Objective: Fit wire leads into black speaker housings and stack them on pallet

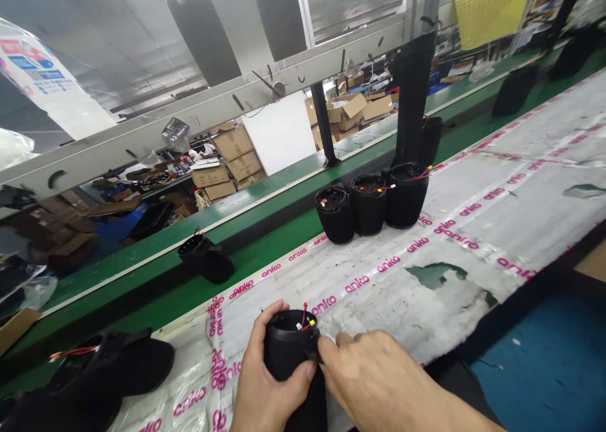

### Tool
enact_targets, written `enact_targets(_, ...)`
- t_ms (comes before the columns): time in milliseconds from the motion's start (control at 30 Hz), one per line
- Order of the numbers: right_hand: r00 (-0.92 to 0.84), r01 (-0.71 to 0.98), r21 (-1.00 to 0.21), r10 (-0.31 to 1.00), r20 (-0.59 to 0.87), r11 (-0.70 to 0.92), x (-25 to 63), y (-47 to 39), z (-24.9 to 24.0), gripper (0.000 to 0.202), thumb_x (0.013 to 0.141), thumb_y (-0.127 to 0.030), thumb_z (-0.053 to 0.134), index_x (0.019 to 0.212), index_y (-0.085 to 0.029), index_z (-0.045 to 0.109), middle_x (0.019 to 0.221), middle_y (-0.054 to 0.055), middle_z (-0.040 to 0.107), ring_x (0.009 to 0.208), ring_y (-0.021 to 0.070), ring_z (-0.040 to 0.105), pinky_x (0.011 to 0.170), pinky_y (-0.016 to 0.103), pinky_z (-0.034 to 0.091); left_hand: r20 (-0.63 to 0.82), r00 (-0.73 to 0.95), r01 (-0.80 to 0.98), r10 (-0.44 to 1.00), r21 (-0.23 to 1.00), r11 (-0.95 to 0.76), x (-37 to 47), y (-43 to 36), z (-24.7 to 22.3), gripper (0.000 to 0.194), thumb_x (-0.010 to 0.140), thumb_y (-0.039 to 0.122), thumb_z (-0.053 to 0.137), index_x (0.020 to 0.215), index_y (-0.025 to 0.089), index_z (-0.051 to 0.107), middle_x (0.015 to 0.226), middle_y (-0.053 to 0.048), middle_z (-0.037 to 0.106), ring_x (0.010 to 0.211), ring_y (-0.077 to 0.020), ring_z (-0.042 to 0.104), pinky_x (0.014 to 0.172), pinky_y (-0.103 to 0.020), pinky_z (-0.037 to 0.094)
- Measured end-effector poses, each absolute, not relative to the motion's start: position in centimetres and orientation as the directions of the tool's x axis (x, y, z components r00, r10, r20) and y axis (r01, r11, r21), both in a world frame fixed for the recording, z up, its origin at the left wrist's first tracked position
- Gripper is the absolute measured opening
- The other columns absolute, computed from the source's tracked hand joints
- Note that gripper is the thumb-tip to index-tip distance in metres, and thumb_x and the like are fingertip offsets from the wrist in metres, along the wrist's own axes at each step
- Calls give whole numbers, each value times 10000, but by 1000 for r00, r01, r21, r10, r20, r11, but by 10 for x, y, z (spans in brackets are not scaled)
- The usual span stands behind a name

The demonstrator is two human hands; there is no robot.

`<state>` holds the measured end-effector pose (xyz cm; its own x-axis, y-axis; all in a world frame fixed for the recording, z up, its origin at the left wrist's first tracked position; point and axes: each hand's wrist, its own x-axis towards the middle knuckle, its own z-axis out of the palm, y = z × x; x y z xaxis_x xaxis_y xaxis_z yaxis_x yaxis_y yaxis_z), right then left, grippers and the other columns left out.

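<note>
A black cylindrical housing (296,343) stands in front of me, its top open. Short red wires with white, red and yellow connectors (307,323) stick out of that opening. My left hand (269,381) is closed around the housing from the left, thumb across its front. My right hand (364,369) is closed at the right side, just below the rim, pinching a short black strap (312,351); its fingertips are partly hidden. Further back, three similar black housings (334,216) stand in a row, wires showing in their open tops.
The bench has a grey cover (369,261) with pink-printed tape and torn patches. Black housings (104,375) lie at the lower left. Behind runs a green conveyor (269,242) carrying another black housing (203,255). A black-wrapped post (414,97) rises beside the row, and a yellow basket (492,9) hangs upper right.
</note>
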<state>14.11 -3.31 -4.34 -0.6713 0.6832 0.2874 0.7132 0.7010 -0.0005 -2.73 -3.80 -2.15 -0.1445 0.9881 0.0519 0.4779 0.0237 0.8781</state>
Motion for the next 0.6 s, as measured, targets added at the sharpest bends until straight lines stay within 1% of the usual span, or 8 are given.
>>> enact_targets(100, -698, 690, -12, 669, 254, 724, 142, -32, -39, 180, 662, -93, 626, 755, -234, 566, 724, 1, 564, 518, 177, 538, 400, 374, 106, 94, -168, 516, 981, 857, 6, -25, -38, -22, 648, 606, 320, 669, 1236, 237, 542, 1270, -70, 644, 1181, -307, 595, 1062, -461, 414)
enact_targets(233, -666, 714, -91, 714, 216, 694, 139, -32, -37, 155, 665, -152, 663, 767, -224, 571, 668, -10, 568, 465, 180, 538, 388, 365, 126, 123, -216, 543, 969, 840, 14, -20, -40, -22, 611, 594, 323, 647, 1195, 242, 569, 1148, -42, 701, 1077, -300, 653, 935, -427, 506)
enact_targets(300, -651, 719, -95, 715, 253, 688, 137, -32, -39, 130, 703, -145, 650, 754, -231, 567, 679, -6, 589, 472, 192, 554, 403, 363, 162, 154, -226, 550, 962, 835, -4, -18, -42, -22, 596, 595, 343, 670, 1178, 251, 581, 1125, -36, 711, 1054, -299, 663, 922, -429, 516)
enact_targets(400, -613, 724, -88, 697, 372, 684, 140, -34, -45, 120, 793, -129, 594, 769, -240, 556, 689, 0, 612, 478, 211, 569, 430, 356, 235, 223, -222, 563, 949, 824, -62, -21, -43, -22, 574, 614, 368, 690, 1169, 263, 587, 1130, -36, 708, 1087, -306, 652, 957, -450, 506)
enact_targets(433, -573, 730, -133, 706, 417, 671, 142, -34, -48, 98, 832, -149, 570, 800, -240, 555, 681, 0, 617, 482, 217, 579, 442, 352, 268, 251, -234, 569, 939, 819, -77, -23, -41, -22, 580, 625, 380, 694, 1183, 270, 580, 1152, -36, 698, 1103, -309, 644, 980, -465, 496)
enact_targets(467, -516, 728, -219, 729, 451, 650, 146, -34, -52, 63, 876, -186, 540, 843, -238, 555, 682, -1, 626, 501, 221, 599, 460, 346, 307, 280, -259, 571, 924, 816, -87, -26, -37, -21, 595, 642, 397, 698, 1210, 282, 564, 1186, -37, 680, 1123, -312, 634, 1003, -486, 482)
enact_targets(533, -377, 652, -487, 806, 457, 581, 156, -33, -60, 108, 969, -262, 444, 953, -240, 548, 728, -9, 660, 584, 212, 651, 527, 323, 381, 361, -327, 589, 874, 801, -110, -33, -21, -20, 648, 676, 432, 718, 1279, 302, 517, 1258, -50, 634, 1150, -324, 615, 1029, -538, 459)
enact_targets(600, -252, 516, -726, 890, 379, 455, 165, -28, -72, 207, 1025, -355, 351, 1027, -255, 532, 754, -20, 674, 652, 196, 670, 581, 296, 411, 461, -365, 619, 809, 769, -159, -37, 4, -20, 704, 698, 442, 745, 1331, 303, 473, 1303, -70, 589, 1166, -328, 599, 1037, -561, 451)
